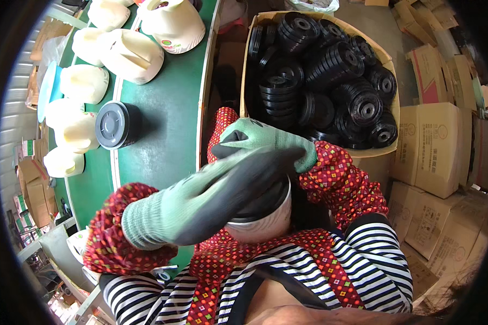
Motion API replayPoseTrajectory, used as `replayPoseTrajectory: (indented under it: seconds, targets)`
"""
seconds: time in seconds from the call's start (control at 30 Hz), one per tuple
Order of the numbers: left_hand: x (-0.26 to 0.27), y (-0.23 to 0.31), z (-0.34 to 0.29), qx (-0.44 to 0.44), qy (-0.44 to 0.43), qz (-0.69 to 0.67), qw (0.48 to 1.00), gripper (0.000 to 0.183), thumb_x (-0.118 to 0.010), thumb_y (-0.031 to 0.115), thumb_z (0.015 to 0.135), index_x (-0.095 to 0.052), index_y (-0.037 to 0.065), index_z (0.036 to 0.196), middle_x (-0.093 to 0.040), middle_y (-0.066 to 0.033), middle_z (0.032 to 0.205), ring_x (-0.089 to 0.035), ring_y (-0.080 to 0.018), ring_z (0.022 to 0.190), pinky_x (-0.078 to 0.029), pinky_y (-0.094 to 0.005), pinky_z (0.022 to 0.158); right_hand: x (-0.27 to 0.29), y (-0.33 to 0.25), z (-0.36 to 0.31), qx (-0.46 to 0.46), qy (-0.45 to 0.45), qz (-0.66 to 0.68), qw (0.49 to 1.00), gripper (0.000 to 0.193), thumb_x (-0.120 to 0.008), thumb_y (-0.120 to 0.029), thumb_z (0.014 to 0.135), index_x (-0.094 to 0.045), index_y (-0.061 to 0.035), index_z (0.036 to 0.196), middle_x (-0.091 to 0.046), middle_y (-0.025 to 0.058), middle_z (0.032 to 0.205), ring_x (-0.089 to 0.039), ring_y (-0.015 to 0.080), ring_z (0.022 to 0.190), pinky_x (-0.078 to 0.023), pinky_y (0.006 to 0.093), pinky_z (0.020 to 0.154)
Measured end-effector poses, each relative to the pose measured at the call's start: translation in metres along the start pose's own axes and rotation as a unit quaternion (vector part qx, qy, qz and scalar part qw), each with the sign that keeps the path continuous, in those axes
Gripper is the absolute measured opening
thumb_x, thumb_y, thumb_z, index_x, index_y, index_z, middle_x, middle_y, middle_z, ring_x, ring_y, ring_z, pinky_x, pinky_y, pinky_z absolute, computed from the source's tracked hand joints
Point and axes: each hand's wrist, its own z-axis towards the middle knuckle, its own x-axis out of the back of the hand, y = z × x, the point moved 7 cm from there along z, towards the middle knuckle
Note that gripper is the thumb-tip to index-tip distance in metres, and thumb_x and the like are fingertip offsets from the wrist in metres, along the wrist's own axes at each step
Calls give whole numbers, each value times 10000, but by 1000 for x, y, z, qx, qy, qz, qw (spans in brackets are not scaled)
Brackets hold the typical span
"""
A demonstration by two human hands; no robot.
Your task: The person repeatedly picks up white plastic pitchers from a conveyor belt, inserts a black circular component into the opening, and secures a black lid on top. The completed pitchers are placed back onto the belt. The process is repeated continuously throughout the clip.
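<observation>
A cream plastic container [265, 225] with a dark lid [263, 206] rests against my lap. My left hand [211, 197], in a green and grey glove, lies flat over the lid and presses on it. My right hand [265, 141], gloved the same way, is curled over the far edge of the lid, just behind the left hand's fingers. Both forearms wear red patterned sleeve covers. Most of the lid is hidden under the gloves.
A green conveyor belt [168, 119] runs away to the left, carrying several cream containers [130, 54] and one with a grey lid [116, 125]. A cardboard box [374, 157] full of black lids [331, 81] stands ahead. Stacked cartons [434, 146] fill the right side.
</observation>
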Motion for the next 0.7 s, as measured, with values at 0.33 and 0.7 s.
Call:
replayPoseTrajectory:
  seconds: [0.33,0.7]
  targets:
    - [21,-87,-43,291,56,264,918,573,-501,156,1026,-393,-48,1549,-485,-323,1492,-489,-458,1385,-392,-476,1168,0,-33,-76,203,346,-438,805,285,-644,-308,922,-693,-89,1097,-679,144,999,-667,326,922,-446,497,815]
    - [22,-201,-27,-42,131,125,983,414,-597,221,998,-647,-71,1287,-747,-231,1110,-741,-368,969,-579,-414,862,-64,-91,-75,-65,231,-659,713,649,-566,-458,958,-629,115,1256,-644,229,987,-593,330,875,-432,526,846]
